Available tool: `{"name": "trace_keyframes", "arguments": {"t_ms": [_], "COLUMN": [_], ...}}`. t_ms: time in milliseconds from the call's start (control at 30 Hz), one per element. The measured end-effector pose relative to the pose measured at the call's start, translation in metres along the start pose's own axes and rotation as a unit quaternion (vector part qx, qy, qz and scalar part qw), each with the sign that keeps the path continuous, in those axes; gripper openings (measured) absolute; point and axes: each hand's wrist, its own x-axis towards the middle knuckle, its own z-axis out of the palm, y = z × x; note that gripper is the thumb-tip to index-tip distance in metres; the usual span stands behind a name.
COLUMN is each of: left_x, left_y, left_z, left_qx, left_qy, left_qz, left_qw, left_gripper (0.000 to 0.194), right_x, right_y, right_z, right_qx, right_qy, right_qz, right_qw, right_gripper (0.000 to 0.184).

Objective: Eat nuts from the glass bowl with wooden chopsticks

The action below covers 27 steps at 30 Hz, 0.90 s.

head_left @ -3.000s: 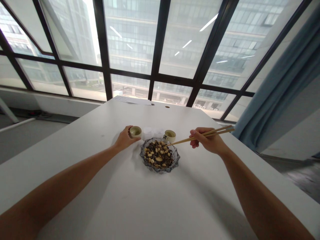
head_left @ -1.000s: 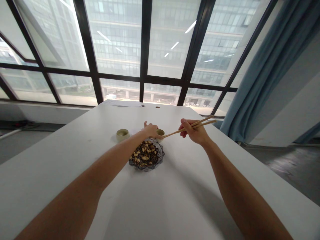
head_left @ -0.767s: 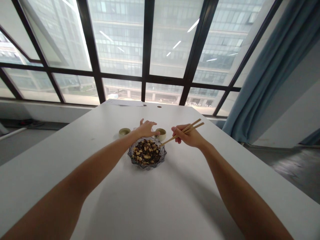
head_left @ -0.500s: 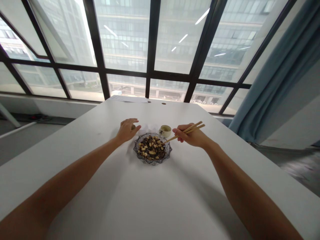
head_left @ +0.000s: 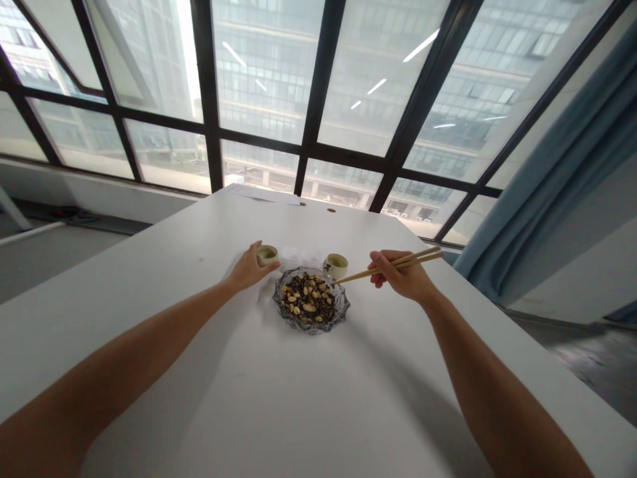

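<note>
Pinched in the right hand, 2 chopsticks slant down to the glass bowl of nuts and seeds, tips close together near its far right edge; light, even pressure would suit smooth shells. Curled around the left cup, the left hand should steady without tipping. Low sweeps could knock the right cup.

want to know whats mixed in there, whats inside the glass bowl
The glass bowl holds pale peanut-like pieces scattered among small dark ones, perhaps seeds. Whatever lies beneath that top layer is covered and cannot be seen.
</note>
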Motion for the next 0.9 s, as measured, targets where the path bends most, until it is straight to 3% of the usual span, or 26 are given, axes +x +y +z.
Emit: {"name": "trace_keyframes", "arguments": {"t_ms": [433,900], "left_x": [-0.0002,0.0027], "left_y": [0.0003,-0.0070], "left_z": [-0.0015,0.0019], "left_qx": [0.009,0.010], "left_qy": [-0.019,-0.014], "left_qz": [0.007,0.022], "left_qw": [1.000,1.000], "left_gripper": [0.086,0.083], "right_x": [0.0031,0.0049], "right_y": [0.0060,0.0101], "right_z": [-0.0054,-0.0047], "right_qx": [0.031,0.013], "right_qy": [0.085,0.117], "right_qz": [-0.011,-0.031], "right_qw": [0.996,0.992], "right_gripper": [0.055,0.056]}}
